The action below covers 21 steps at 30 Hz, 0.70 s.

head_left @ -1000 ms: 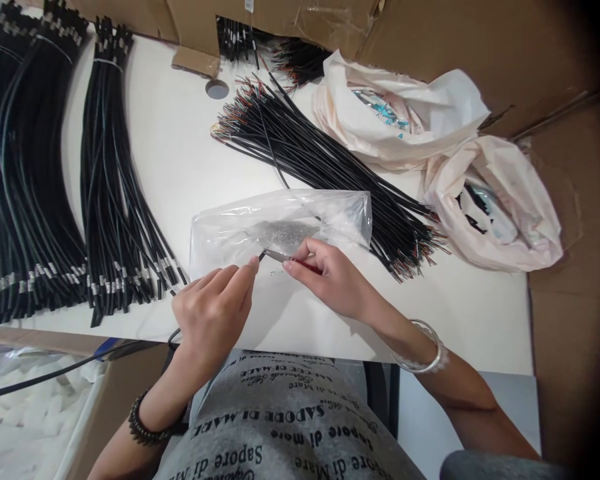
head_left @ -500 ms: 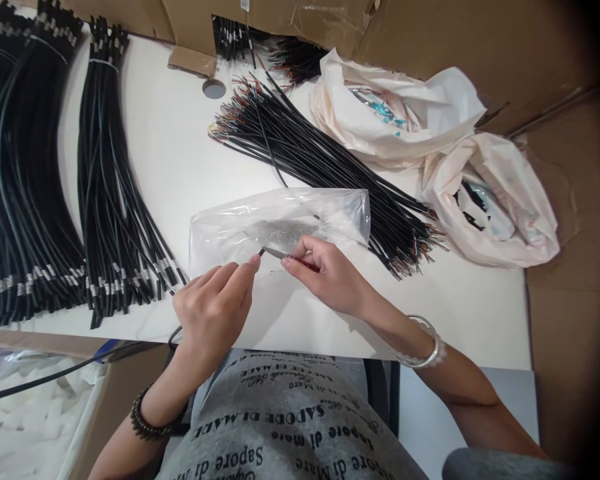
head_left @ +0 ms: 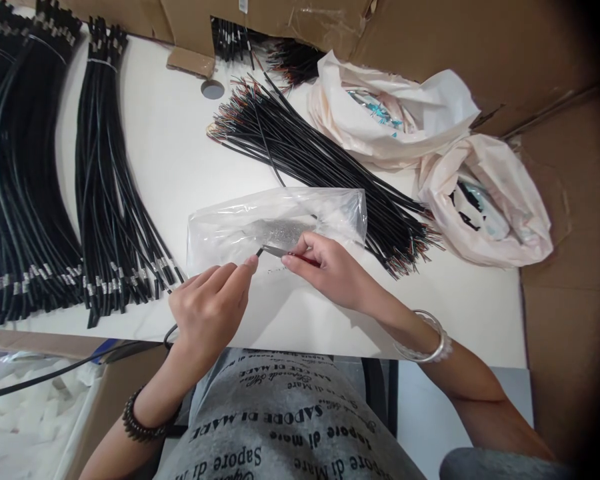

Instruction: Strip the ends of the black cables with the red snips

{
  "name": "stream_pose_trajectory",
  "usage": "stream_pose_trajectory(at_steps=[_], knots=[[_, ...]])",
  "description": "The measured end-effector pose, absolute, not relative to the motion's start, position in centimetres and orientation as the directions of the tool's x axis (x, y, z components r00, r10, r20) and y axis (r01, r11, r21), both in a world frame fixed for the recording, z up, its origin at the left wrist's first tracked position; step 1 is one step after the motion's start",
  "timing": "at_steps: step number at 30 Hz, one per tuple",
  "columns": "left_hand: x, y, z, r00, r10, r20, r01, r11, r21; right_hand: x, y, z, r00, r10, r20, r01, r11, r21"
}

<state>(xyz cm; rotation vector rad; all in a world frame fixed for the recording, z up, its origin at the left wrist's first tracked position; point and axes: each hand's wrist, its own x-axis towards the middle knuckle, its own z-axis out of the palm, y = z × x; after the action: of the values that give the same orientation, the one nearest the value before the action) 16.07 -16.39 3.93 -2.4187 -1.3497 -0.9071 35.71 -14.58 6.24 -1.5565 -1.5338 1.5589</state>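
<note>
My left hand (head_left: 211, 301) is closed around a black cable (head_left: 260, 251), whose short end sticks out past the thumb and forefinger. The rest of that cable is mostly hidden by the hand. In a pinch, my right hand (head_left: 325, 267) holds a pointed metal tool with a red handle (head_left: 276, 251); its exact kind is unclear. The tool's tip meets or nearly meets the cable end. Both hands work just over the near side of a clear plastic bag (head_left: 215, 230), which has a dark grey heap of tiny pieces (head_left: 280, 232) in or on it.
Behind the bag lies a bundle of black cables with bare coloured wire ends (head_left: 320, 160). Tied cable bundles with silvery ends (head_left: 103, 167) cover the left. Two pale plastic bags (head_left: 450, 100) stand at the right, against cardboard (head_left: 555, 200). A box of white pieces (head_left: 35, 413) sits below left.
The whole view has shifted very slightly. Both hands keep their places over the bag, and the tool's tip stays at the cable end with a small change of angle.
</note>
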Motion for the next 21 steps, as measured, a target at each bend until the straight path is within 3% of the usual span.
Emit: stream_pose_trajectory(at_steps=[13, 17, 21], knots=[[15.7, -16.5, 3.8, 0.486, 0.642, 0.593, 0.79, -0.612, 0.016, 35.6, -11.8, 7.1, -0.333, 0.782, -0.527, 0.594, -0.26, -0.761], [15.9, -16.4, 3.7, 0.495, 0.644, 0.583, 0.792, -0.611, 0.003, 35.4, -10.9, 7.6, -0.362, 0.77, -0.525, 0.697, -0.15, -0.701], [16.0, -16.1, 3.5, 0.423, 0.663, 0.617, 0.817, -0.574, 0.057, 35.5, -10.6, 8.4, -0.355, 0.848, -0.393, 0.773, 0.031, -0.633]])
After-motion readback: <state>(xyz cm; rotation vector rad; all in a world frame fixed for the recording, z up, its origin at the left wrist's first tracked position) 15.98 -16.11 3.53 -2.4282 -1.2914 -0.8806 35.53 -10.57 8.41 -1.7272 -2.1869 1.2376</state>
